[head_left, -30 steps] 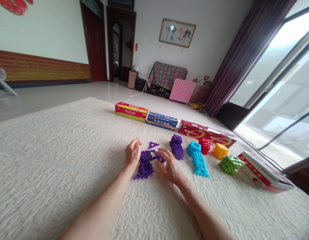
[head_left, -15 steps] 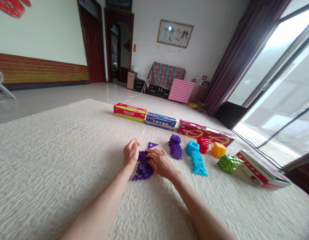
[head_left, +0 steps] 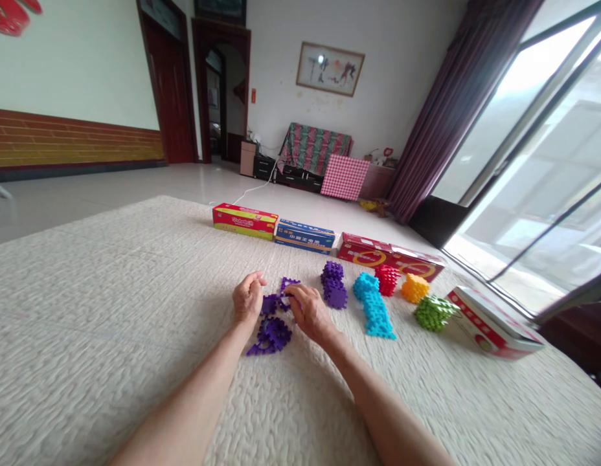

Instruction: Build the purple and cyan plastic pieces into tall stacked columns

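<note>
Several purple interlocking plastic pieces lie on the cream textured cover between my hands. My left hand (head_left: pixel 248 299), its fingers curled closed, rests against the left side of a flat purple piece (head_left: pixel 268 305); whether the fingers hold anything is hidden. My right hand (head_left: pixel 310 312) has its fingertips closed on a small purple interlocking piece (head_left: pixel 283 301) beside that flat one. Just beyond the fingertips lies an open-framed purple piece (head_left: pixel 289 281). Nearer to me is a loose pile of purple pieces (head_left: pixel 272 335), including a triangular one.
To the right stand a purple stack (head_left: pixel 334 285), linked light-blue pieces (head_left: pixel 378 314), and red (head_left: pixel 386 279), yellow (head_left: pixel 416 288) and green stacks (head_left: pixel 434 313). A white-and-red box (head_left: pixel 495 323) sits far right. Behind runs a row of red-yellow (head_left: pixel 245 221), blue (head_left: pixel 305 235) and dark-red boxes (head_left: pixel 363 250).
My right hand has shifted its fingertips from the flat purple piece to the small piece beside it. The open-framed piece beyond is now partly behind the fingers. The whole view has swung slightly.
</note>
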A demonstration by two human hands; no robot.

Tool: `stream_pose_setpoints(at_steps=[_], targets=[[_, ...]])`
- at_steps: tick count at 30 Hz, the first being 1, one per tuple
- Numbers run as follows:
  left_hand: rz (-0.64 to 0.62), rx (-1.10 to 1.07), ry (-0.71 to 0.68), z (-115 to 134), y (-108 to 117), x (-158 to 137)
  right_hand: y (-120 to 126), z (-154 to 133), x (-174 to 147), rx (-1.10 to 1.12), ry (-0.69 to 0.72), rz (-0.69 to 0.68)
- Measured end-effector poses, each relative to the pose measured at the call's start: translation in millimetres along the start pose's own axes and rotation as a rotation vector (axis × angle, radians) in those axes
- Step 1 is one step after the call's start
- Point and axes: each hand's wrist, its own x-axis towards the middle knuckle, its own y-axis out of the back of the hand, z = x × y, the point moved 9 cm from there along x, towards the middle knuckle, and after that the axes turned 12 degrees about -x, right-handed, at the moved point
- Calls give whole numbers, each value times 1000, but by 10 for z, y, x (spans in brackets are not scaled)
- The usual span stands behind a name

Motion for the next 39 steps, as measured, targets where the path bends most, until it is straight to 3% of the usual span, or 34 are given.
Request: stream_pose_setpoints(at_steps=[4, 8, 10, 14, 18, 23, 26, 33, 39], targets=[[-11, 10, -10, 0, -4, -9, 319, 314, -78, 54, -144, 58], [-11, 19, -17, 1, -10, -19, 323, 560, -303, 35, -180, -263], [-9, 24, -15, 2, -13, -24, 294, 635, -430, 13, -183, -356], [-7, 32, -9, 17, -15, -28, 309, 753, -555, -176, -323, -272], [-16, 73, -21, 66, -24, -34, 206, 674, -631, -352, -494, -303], [-7, 101, -36, 99, -20, -38, 137, 451, -604, -435, -485, -325], [-13, 103, -42, 94, -29, -35, 195, 519, -593, -383, -527, -269], [-18, 105, -42, 97, -39, -35, 438, 955, -635, -317, -621, 106], [-27, 111, -24, 104, -47, -43, 371, 1069, -651, -299, -613, 162]])
